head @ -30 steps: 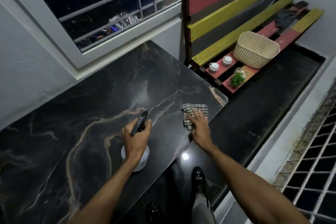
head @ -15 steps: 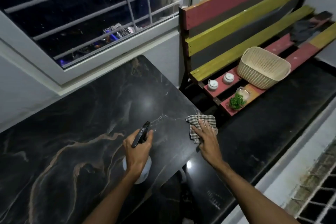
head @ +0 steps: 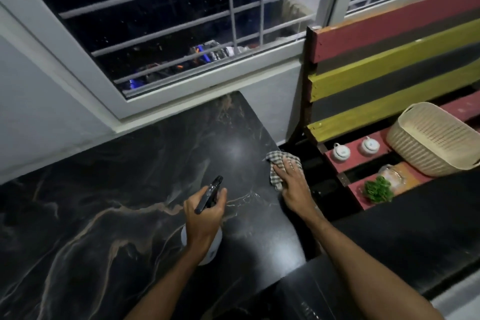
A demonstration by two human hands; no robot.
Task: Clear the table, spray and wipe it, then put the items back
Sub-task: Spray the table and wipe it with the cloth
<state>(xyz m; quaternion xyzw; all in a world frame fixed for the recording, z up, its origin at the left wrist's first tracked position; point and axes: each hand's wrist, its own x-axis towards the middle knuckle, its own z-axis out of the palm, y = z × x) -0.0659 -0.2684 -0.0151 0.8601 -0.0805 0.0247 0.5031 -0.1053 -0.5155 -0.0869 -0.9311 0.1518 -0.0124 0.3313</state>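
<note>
Black marble-look tabletop with tan and white veins fills the lower half of the view, glossy under a light. Nearest, the left hand is wrapped around the neck of a white round plastic spray bottle with a black trigger head, fingers curled and nozzle aimed away across the table.

Just beyond, the right hand lies flat with its fingers nearly straight and spread. It presses a small brown-and-white checked cloth onto the table's right edge. The cloth is soft and limp and will likely bunch, so a flat palm suits it better than a pinch. The bottle looks smooth and may be slick if wet, so the neck is the sure hold.

Past the table edge stands a slatted wooden bench painted red, yellow and black. On its seat sit two small white lidded ceramic pots, a clear glass jar, a green leafy sprig and a cream woven plastic basket. The pots and jar are probably fragile and want lifting by the body, not the lid.

Farthest back is a white-framed barred window, dark outside.
</note>
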